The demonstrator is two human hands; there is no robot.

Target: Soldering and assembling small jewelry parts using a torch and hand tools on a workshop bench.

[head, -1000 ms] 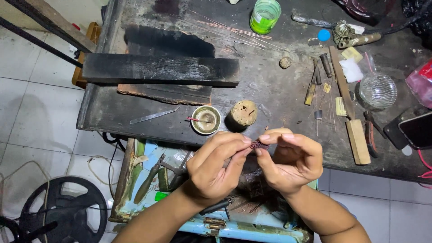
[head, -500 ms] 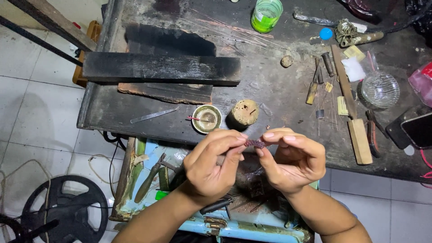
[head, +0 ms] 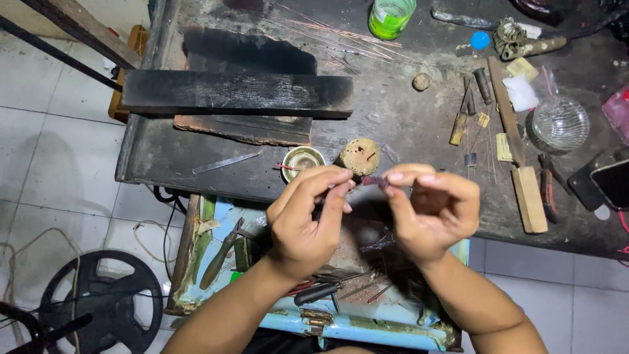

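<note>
Left hand (head: 308, 219) and right hand (head: 432, 213) both pinch a small dark piece (head: 375, 180) at the fingertips, fingers curled, seemingly for close work. Held just below the cork block (head: 359, 156) on the surface (head: 406, 124)

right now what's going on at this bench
A person sits at a dark, scorched workbench and pinches a tiny dark reddish piece between the fingertips of both hands, the left hand and the right hand, just above the bench's near edge. Behind the hands stand a small round metal dish and a cork-like lump. Charred wooden blocks, thin wires, a green cup and a glass bowl lie further back. An open drawer of tools sits below.
</note>
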